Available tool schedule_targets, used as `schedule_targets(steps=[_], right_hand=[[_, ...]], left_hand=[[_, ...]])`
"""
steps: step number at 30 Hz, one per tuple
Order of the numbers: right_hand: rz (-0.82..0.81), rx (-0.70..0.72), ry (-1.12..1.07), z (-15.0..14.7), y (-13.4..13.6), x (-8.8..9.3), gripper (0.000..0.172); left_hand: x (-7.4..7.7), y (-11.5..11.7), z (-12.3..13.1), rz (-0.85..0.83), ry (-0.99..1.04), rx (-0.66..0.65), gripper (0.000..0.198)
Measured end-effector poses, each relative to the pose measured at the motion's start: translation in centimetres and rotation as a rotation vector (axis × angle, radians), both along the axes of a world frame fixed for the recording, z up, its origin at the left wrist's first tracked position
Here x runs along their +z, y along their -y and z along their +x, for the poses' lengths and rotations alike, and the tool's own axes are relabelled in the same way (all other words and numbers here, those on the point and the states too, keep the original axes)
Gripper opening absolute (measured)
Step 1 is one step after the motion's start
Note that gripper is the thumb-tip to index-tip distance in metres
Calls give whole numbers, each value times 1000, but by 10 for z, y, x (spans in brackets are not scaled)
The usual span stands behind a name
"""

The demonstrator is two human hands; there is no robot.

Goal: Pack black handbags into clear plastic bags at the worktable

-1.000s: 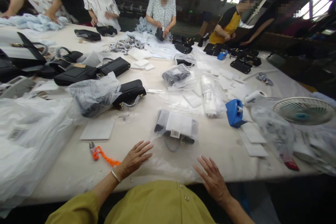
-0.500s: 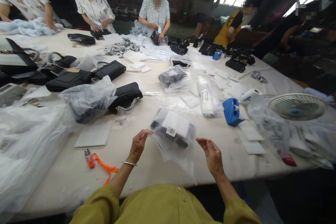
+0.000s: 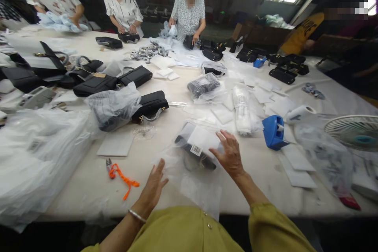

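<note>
A black handbag (image 3: pixel 206 160) lies inside a clear plastic bag (image 3: pixel 196 189) right in front of me. A white sheet with a barcode label (image 3: pixel 196 149) covers part of it. My right hand (image 3: pixel 230 153) is at the right side of the plastic bag, fingers spread; whether its fingertips touch the plastic I cannot tell. To the left of the bag, my left hand (image 3: pixel 153 185) is open, with fingers apart and nothing in it. The plastic bag's loose end spreads toward my body.
Left are nippers with an orange cord (image 3: pixel 122 177), a white pad (image 3: pixel 115 144), a heap of plastic bags (image 3: pixel 38 157) and black handbags (image 3: pixel 150 104). Right stand a blue tape dispenser (image 3: pixel 273 133) and a fan (image 3: pixel 354 134). Several co-workers (image 3: pixel 189 13) are across the table (image 3: pixel 76 197).
My left hand has let go of the plastic bag's edge and dropped lower, its fingers opening. My right hand has moved up and in over the bag's right side. The view has shifted left.
</note>
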State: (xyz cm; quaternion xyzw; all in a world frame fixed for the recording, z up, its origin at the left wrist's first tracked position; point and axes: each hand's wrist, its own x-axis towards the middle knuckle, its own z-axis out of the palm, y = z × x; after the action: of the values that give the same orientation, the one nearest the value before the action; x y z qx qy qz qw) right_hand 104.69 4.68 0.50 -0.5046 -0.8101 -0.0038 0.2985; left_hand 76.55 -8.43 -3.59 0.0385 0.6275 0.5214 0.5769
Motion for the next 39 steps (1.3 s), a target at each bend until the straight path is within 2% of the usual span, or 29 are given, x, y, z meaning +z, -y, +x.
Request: schedule_targets(steps=[2,4,6,8,10,13,16,18,19,20,22,24,26,28,30,33,35,38,39], right_hand=[[-65,72,169,-30,-13,-5,78],[-187,105,288,-51,-17,-19,85],[-283,106,318,-59,-17,-34,86],[-333,99,252,-57,-19,-45,86],[-387,73,108,-52,-24,-47,85],[-497,-7,-221,-51,-36,-37,84],[-603,1,-542,-54,-44,-24,78],[-647,9,-675,-50,-41,-20,73],[-657,-8,-712,-44,-36,-22,70],[-662,-36,-729,-36,-29,-26,68],[-658,-127,-744,-14,-8,-40,70],[-609,-237,-754,11,20,-59,83],[-487,-297,-672,34,49,-77,93],[-350,-222,-465,51,73,-89,88],[-255,-50,-231,62,89,-92,72],[-195,187,-32,69,97,-86,45],[-182,282,25,73,97,-78,35],[-201,361,81,81,98,-67,40],[-219,391,93,84,100,-64,44]], left_hand=[[-2,3,18,-85,27,-48,70],[-8,-2,29,-126,15,-76,61],[-10,-15,30,-59,-41,-68,51],[-2,-37,22,70,-119,-59,45],[23,-68,12,214,-213,-91,40],[88,-121,8,432,-338,-251,33],[155,-153,33,657,-596,-610,35],[179,-156,62,751,-893,-863,27],[182,-152,78,766,-1046,-987,22],[179,-147,93,766,-1196,-1120,20],[159,-133,117,730,-1351,-1333,24],[128,-118,132,690,-1337,-1472,26],[95,-103,139,668,-1282,-1567,24],[68,-89,140,652,-1233,-1640,23],[49,-75,140,659,-1179,-1682,20],[37,-64,136,691,-1097,-1721,21],[34,-66,133,742,-922,-1728,37],[30,-77,126,775,-513,-1626,40],[27,-81,122,761,-430,-1584,42]])
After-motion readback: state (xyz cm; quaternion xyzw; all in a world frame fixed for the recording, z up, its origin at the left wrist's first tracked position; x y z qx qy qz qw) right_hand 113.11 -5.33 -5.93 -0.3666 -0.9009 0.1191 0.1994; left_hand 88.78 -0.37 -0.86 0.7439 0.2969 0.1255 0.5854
